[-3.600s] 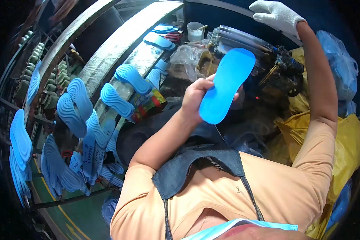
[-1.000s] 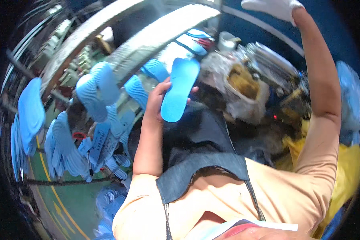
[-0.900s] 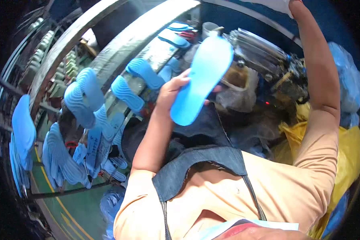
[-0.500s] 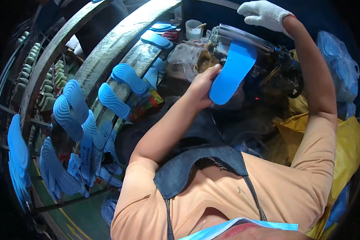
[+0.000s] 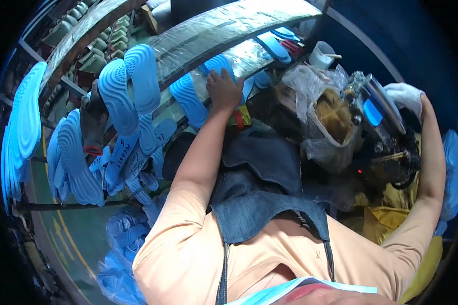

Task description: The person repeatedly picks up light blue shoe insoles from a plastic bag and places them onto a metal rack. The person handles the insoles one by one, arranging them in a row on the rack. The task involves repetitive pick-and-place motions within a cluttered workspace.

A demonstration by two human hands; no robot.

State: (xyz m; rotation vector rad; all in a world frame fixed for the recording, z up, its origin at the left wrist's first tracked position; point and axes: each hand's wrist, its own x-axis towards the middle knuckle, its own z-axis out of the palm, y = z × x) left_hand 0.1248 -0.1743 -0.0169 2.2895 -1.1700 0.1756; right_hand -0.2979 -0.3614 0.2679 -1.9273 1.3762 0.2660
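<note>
My bare left hand (image 5: 224,91) reaches to the rack's slanted board, its fingers spread over a light blue ridged insole (image 5: 220,65). A second ridged insole (image 5: 189,100) leans beside that hand, on its left. At the right, a roller machine (image 5: 387,104) with a shiny metal cylinder has a smooth blue insole piece (image 5: 373,113) showing at its near side; the rest of that piece is hidden. My right hand (image 5: 404,95), in a white knit glove, is at the far side of the cylinder. Its fingers are mostly hidden, so their grip does not show.
Several blue insoles (image 5: 118,96) stand on the rack at the left. A white cup (image 5: 321,55) with a stick stands at the back, near a plastic-lined container (image 5: 333,114) of brownish stuff. Yellow sacking (image 5: 387,223) lies at the right; blue plastic bags (image 5: 122,274) are low at the left.
My left hand has let go of the smooth blue insole and moved left to the rack. That insole now sits mostly out of sight at the roller. My gloved right hand has come down behind the cylinder.
</note>
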